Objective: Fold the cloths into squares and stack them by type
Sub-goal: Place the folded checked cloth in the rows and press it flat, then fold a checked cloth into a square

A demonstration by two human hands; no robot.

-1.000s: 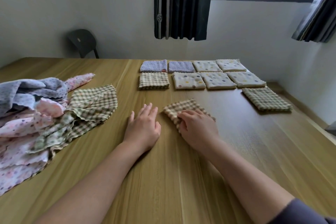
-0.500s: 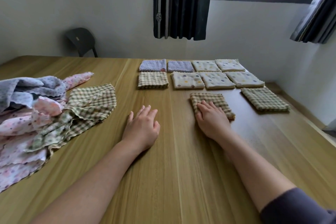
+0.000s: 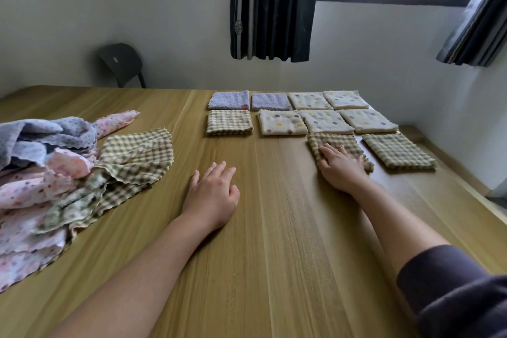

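Checked folded cloth lies under flat right hand.

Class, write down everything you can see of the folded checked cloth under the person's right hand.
The checked cloth is olive-and-cream gingham, soft-looking fabric with a wavy edge, folded into a square. It lies flat on the wooden table, beside another folded checked square, with a gap. The right hand rests flat on its near half, fingers straight.
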